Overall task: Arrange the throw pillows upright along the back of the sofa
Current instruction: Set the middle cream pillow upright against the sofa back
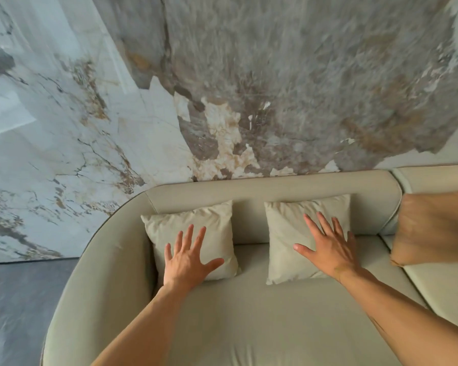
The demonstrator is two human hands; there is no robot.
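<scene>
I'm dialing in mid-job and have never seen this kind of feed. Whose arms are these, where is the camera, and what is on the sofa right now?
There is no machine here: the arms belong to a person, and the single wide-angle camera sits on their head, looking forward and down. That is why the marble wall looks bent.

Below is a beige sofa. Two cream pillows lean upright against its backrest. The left hand lies flat, fingers spread, on the left cream pillow; the right hand does the same on the right cream pillow. Neither hand grips anything. A tan pillow stands at the right edge, untouched.
</scene>
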